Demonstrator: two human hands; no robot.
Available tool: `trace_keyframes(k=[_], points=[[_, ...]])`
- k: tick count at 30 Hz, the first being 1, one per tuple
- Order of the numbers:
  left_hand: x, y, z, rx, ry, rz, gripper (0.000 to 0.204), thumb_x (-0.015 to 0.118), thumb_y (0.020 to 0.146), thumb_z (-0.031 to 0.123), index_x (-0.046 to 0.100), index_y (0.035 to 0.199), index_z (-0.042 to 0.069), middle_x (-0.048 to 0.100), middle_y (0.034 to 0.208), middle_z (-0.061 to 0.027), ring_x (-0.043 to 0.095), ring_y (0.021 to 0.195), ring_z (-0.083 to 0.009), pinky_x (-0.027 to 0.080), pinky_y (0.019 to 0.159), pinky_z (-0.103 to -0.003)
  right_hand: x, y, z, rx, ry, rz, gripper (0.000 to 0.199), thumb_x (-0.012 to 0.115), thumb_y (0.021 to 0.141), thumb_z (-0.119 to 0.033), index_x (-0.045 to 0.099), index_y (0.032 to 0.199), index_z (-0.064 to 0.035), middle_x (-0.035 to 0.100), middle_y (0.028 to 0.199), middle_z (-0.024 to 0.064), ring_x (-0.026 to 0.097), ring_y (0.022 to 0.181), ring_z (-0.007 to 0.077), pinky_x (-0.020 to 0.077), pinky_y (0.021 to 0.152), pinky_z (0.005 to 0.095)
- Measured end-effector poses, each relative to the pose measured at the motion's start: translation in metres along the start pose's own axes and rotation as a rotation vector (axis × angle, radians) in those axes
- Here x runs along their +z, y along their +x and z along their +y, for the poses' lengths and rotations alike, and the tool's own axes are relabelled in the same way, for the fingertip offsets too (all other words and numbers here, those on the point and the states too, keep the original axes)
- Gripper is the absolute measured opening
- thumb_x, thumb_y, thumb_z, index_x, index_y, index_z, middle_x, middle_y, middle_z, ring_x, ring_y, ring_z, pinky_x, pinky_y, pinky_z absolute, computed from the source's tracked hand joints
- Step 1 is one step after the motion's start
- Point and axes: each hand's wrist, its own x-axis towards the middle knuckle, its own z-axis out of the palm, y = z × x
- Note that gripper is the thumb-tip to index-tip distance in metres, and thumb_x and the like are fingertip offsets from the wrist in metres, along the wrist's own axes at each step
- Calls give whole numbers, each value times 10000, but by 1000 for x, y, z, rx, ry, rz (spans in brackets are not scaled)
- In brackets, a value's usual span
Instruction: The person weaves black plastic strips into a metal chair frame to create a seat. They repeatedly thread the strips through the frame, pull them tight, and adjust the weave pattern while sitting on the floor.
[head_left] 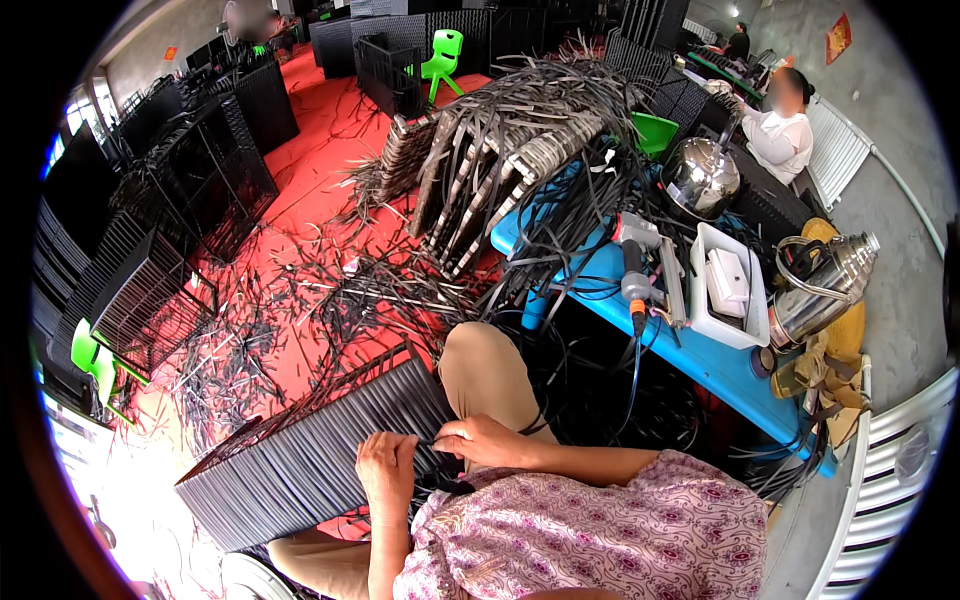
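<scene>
Across my lap lies a frame wrapped in rows of dark grey flat strip [310, 445], tilted with its far end to the lower left. At its near right end, my left hand [385, 470] is closed, thumb and fingers pinched on the dark strip. A short dark piece of this strip [426, 442] spans the gap between my two hands. My right hand [482, 441] pinches its other end, beside my right knee. The fingertips partly hide how the strip meets the frame.
Loose strip offcuts [350, 290] litter the red floor. Woven panels [500, 185] stand stacked ahead. To the right, a blue bench [690, 350] carries a power tool [634, 270], a white bin [728, 285] and a steel flask [825, 290]. A person [785, 135] sits at the far right.
</scene>
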Motion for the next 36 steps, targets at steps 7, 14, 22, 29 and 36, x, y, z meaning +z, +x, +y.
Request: trace_keyframes(k=[7, 14, 22, 29, 36], points=[[6, 0, -2, 12, 87, -3, 173, 678, 817, 155, 595, 709, 49, 583, 702, -95, 578, 721, -305, 423, 693, -416, -1, 0, 1, -69, -66, 16, 274, 573, 945, -275, 676, 956, -22, 630, 653, 114, 633, 614, 254, 488, 608, 369], [31, 12, 5, 113, 85, -97, 162, 664, 818, 128, 581, 714, 36, 580, 710, -96, 564, 716, -304, 418, 703, -412, -10, -11, 24, -149, -157, 146, 239, 584, 914, -258, 680, 922, -39, 645, 689, 165, 645, 687, 349, 495, 668, 438], [95, 34, 24, 440, 57, -175, 123, 687, 788, 113, 595, 716, 74, 561, 715, -58, 548, 722, -256, 403, 698, -390, -41, -45, 70, 158, 3, 282, 182, 614, 888, -189, 686, 884, -21, 642, 733, 176, 632, 677, 297, 486, 653, 390], [115, 36, 21, 461, 77, -193, 87, 686, 783, 104, 608, 779, 65, 542, 740, -69, 534, 739, -262, 410, 707, -393, -57, -43, 91, 356, 520, 122, 204, 548, 982, -198, 657, 951, -27, 547, 650, -4, 489, 577, 68, 414, 543, 249], [119, 42, 14, 456, 38, -168, 110, 707, 768, 104, 605, 799, 75, 536, 739, -60, 536, 730, -258, 408, 698, -388, -53, -33, 104, 285, 543, 147, 236, 551, 989, -223, 666, 968, -17, 554, 655, -1, 502, 583, 64, 411, 527, 235]])
